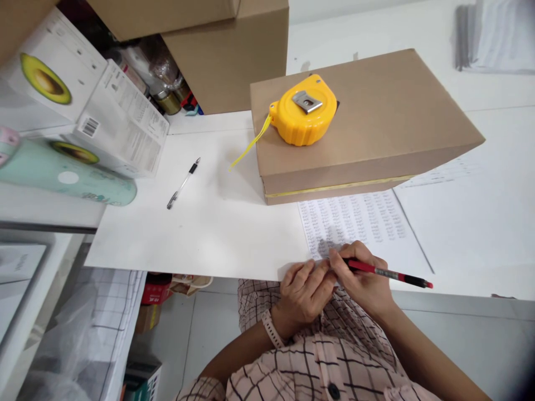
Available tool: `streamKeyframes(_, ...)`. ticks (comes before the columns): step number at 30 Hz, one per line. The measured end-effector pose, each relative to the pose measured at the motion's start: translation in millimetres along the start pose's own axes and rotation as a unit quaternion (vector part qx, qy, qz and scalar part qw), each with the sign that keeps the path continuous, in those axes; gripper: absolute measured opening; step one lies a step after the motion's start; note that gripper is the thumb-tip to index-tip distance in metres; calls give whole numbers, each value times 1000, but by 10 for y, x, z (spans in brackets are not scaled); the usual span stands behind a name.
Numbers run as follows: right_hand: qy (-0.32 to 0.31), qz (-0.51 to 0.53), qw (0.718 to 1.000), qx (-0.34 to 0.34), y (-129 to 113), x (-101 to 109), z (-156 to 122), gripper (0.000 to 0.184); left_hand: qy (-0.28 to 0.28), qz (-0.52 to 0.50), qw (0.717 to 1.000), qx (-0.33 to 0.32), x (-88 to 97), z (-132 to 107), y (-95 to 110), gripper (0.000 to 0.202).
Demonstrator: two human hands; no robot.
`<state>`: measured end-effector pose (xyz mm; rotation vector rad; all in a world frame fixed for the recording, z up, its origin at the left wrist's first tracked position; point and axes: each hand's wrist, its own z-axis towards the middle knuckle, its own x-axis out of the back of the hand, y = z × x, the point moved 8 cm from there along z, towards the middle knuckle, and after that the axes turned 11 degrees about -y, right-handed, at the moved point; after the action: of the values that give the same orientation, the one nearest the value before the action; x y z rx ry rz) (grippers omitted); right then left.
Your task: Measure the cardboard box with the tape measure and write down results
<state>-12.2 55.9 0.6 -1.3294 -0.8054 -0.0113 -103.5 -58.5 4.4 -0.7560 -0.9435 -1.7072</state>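
My right hand (361,273) is closed around a red and black pen (388,273), its writing end hidden by my fingers. Beneath that hand lies a sheet of paper (355,220) covered with columns of small writing. My left hand (307,289) rests at the table's front edge beside the right, fingers slightly apart over the paper's lower corner. A brown cardboard box (376,117) sits over the top part of the sheet. On the box stands a yellow tape measure (307,111) with a metal clip and a yellow strap.
A clear pen with black grip (184,182) lies on the white table (209,234). At left are a mint-green bottle (75,172) and white boxes with avocado pictures (125,111). Larger cardboard boxes (234,67) stand behind. A paper stack (501,39) lies at the far right.
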Motion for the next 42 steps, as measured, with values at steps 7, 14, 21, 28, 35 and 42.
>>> streamKeyframes(7,-3,16,1000,-4,28,-4,-7,34,-6,2,1000,1,-6,1,0,24)
streamKeyframes(14,13,18,1000,-9,60,5,-18,32,4,-5,1000,-1,23,29,-4,22)
streamKeyframes(21,7,5,1000,1,39,5,-8,33,9,-10,1000,0,12,18,-3,22)
streamKeyframes(28,1,17,1000,0,50,-2,-19,32,6,-6,1000,0,19,20,-5,23)
streamKeyframes(35,15,16,1000,-1,59,-1,-27,31,12,-12,1000,1,38,35,-5,22)
streamKeyframes(42,11,24,1000,-3,55,0,-18,33,18,-9,1000,3,31,19,-4,22)
